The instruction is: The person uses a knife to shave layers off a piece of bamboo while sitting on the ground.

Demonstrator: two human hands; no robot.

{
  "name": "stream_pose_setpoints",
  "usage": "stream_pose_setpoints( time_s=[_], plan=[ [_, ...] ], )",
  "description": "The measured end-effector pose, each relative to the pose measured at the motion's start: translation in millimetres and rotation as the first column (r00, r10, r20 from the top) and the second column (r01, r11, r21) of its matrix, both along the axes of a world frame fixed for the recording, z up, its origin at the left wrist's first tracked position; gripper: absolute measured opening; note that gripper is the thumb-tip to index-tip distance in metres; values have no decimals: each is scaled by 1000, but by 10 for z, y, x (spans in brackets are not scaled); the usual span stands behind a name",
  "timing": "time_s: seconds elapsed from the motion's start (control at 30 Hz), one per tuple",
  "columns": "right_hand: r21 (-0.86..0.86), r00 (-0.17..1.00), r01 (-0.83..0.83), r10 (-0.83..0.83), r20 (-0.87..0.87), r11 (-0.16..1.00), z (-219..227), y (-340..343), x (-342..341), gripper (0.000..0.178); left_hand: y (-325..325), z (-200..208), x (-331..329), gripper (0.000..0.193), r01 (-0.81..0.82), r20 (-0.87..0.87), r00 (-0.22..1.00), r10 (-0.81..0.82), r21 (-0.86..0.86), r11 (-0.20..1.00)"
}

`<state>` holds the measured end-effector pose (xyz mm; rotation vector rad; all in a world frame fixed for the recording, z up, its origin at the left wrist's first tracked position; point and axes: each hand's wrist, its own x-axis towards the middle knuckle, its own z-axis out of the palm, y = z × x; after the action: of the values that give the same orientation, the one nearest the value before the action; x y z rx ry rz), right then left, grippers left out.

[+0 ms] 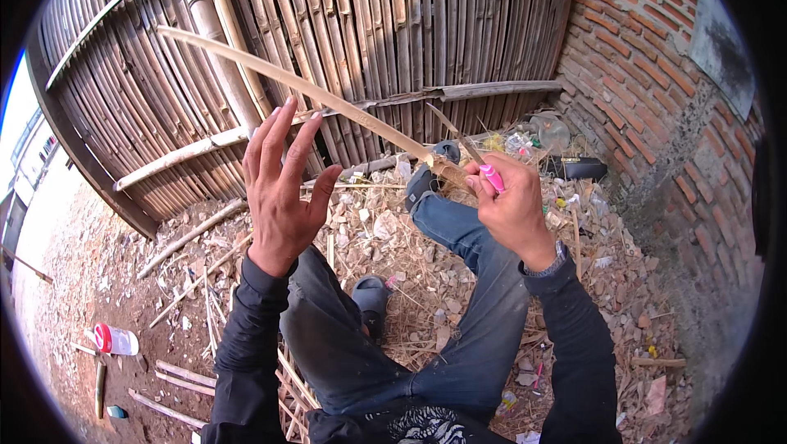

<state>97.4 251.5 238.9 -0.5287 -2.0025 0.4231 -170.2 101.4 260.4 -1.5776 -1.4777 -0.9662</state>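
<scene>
My left hand (pixel 283 186) is raised with its fingers spread and holds nothing. Just beyond its fingertips, a long pale bamboo strip (pixel 328 100) slants from upper left down to my right hand. My right hand (pixel 512 206) is closed around what looks like a knife (pixel 456 132) with a thin blade and a pink handle (pixel 492 177). The blade points up and away to the left. The strip's thick, knotted end (pixel 449 171) lies by my right fingers, above my shoe (pixel 422 183); whether they grip it too I cannot tell.
A bamboo slat fence (pixel 369 26) stands ahead, with a brick wall (pixel 639 59) at right. Litter and bamboo scraps cover the ground (pixel 385 227). A clear jar with a red lid (pixel 116 340) lies at lower left. My other sandal (pixel 372 305) is between my legs.
</scene>
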Motion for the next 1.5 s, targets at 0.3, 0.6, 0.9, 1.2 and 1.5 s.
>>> stream_pose_setpoints(
  time_s=[0.3,0.6,0.9,1.2,1.5],
  plan=[
    [-58,882,-219,223,416,974,505,764,8,7,181,-504,186,31,622,761,644,76,-579,527],
    [9,986,96,-97,138,995,-225,976,-144,17,518,-946,230,36,939,906,129,404,-243,245],
    [-622,998,-48,57,-6,782,-874,1151,64,30,805,-1334,523,28,977,813,-195,549,209,38],
    [-674,985,-21,132,115,739,-1011,1391,10,40,1084,-1462,719,24,970,874,-203,441,120,209],
    [-776,988,17,109,109,630,-1072,1653,285,52,1191,-1607,399,32,880,883,-184,432,-47,472]
  ],
)
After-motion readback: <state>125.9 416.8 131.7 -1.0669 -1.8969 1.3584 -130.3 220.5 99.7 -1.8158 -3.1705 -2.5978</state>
